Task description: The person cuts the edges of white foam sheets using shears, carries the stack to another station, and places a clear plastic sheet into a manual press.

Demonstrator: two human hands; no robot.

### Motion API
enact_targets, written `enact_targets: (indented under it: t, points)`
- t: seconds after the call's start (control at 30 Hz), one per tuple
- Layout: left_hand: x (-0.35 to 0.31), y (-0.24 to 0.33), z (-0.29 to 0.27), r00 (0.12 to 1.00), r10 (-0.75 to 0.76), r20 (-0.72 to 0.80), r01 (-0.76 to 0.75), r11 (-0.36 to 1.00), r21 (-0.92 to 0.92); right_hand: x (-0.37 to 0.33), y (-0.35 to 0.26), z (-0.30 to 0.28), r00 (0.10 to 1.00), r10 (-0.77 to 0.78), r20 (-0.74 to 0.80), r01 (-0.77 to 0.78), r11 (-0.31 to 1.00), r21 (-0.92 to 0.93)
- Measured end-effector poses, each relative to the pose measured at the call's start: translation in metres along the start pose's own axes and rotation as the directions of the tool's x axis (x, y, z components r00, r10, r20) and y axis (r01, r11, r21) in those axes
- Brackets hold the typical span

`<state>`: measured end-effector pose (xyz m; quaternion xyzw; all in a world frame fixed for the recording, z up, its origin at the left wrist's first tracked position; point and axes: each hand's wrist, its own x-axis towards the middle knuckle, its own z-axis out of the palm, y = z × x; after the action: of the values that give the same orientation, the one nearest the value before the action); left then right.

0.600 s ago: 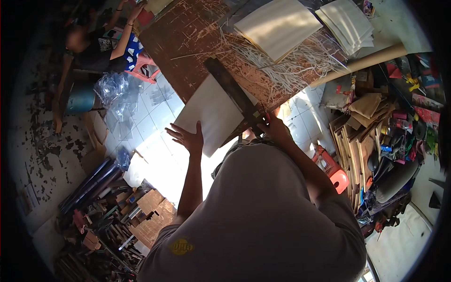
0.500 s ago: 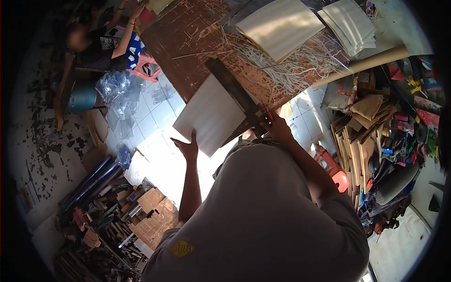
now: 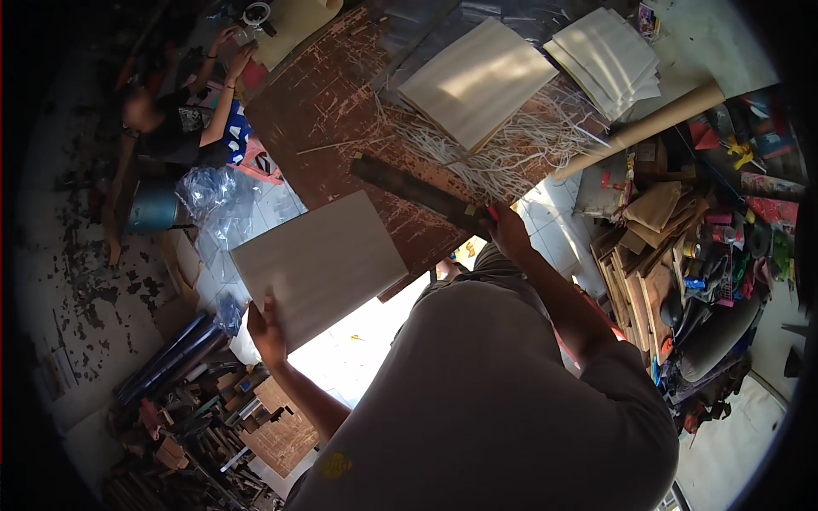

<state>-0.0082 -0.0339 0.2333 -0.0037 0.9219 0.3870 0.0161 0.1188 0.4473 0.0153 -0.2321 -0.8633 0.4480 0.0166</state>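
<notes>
My left hand (image 3: 269, 330) grips a pale rectangular sheet (image 3: 322, 260) by its near left edge, thumb on top and the other fingers hidden beneath. The sheet is held out over the left front of the scratched brown worktable (image 3: 319, 136), apart from a dark straight bar (image 3: 413, 190) that lies slantwise on the table. My right hand (image 3: 511, 236) is closed at the near right end of this bar, around a small tool with a red part showing. What kind of tool it is, I cannot make out.
Thin white offcut strips (image 3: 511, 149) cover the table's right side, beside a pale sheet stack (image 3: 477, 81) and more fanned sheets (image 3: 605, 64). A cardboard tube (image 3: 643, 128) lies at the right edge. Another person (image 3: 183, 119) works at far left. Wood scraps (image 3: 196, 426) heap at lower left.
The pale sheet has come out from beside the bar and moved left with my left hand, which has closed on its edge. My right hand stays at the bar's end; the bar's angle is flatter.
</notes>
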Motion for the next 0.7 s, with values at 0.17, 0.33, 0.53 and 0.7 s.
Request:
enact_targets:
  t: [0.17, 0.33, 0.53, 0.7]
  points:
    - [0.021, 0.116, -0.009, 0.997, -0.078, -0.004, 0.077, 0.992, -0.102, 0.008, 0.011, -0.014, 0.996, -0.045, 0.083, 0.066, 0.957, -0.282]
    - [0.067, 0.233, 0.144, 0.995, 0.036, 0.097, 0.029, 0.806, -0.591, 0.023, 0.041, -0.062, 0.975, -0.135, 0.174, 0.158, 0.979, -0.127]
    - [0.083, 0.39, 0.34, 0.859, 0.199, 0.472, 0.243, 0.654, -0.717, 0.029, 0.05, -0.116, 0.93, -0.002, 0.367, 0.053, 0.99, -0.129]
    - [0.096, 0.361, 0.434, 0.806, 0.325, 0.494, -0.052, 0.871, -0.488, 0.032, 0.079, -0.122, 0.902, -0.071, 0.426, 0.091, 0.996, -0.026]
